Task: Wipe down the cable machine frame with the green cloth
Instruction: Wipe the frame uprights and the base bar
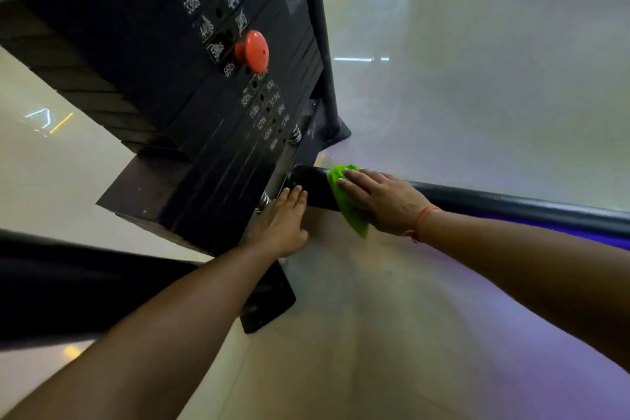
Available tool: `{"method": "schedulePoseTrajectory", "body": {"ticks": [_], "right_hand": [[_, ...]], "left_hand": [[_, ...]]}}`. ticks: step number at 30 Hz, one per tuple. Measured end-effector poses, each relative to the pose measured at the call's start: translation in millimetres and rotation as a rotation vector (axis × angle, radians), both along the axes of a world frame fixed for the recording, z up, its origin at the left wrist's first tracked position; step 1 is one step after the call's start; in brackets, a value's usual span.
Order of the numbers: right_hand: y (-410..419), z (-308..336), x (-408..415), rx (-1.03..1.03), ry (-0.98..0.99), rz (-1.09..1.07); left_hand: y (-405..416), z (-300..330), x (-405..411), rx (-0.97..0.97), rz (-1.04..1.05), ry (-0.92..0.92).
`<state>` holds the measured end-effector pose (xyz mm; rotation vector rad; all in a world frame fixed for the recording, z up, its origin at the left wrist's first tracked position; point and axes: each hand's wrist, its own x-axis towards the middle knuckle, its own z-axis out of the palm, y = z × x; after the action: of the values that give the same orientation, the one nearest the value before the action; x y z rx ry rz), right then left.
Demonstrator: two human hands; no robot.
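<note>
right hand (381, 199) flat, fingers straight, pressing green cloth (346, 198) onto black base tube (511, 206) of the cable machine frame, just beside the weight stack (163, 85); cloth draped over the tube, its lower corner hanging past it; left hand (281, 223) open, fingertips resting at the foot of the stack near a spring (262, 203); red selector pin (254, 51) sits in the stack

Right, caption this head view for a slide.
Right hand presses bright green cloth onto black metal frame tube; left hand rests open beside it.
</note>
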<state>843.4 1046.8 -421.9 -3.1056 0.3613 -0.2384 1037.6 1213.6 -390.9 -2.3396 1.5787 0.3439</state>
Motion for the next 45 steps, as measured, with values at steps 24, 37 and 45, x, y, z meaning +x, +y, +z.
{"method": "schedulePoseTrajectory", "body": {"ticks": [24,37,45], "right_hand": [[55,-26,89,0.011,-0.103,-0.094],[175,-17,137,1.873,-0.808,-0.513],[195,-37,124,2.071,-0.642,-0.554]], "left_hand": [[73,34,-29,-0.013,0.159,-0.020],[88,57,-41,0.255,0.204,-0.081],[116,100,-55,0.488,-0.204,-0.397]]}}
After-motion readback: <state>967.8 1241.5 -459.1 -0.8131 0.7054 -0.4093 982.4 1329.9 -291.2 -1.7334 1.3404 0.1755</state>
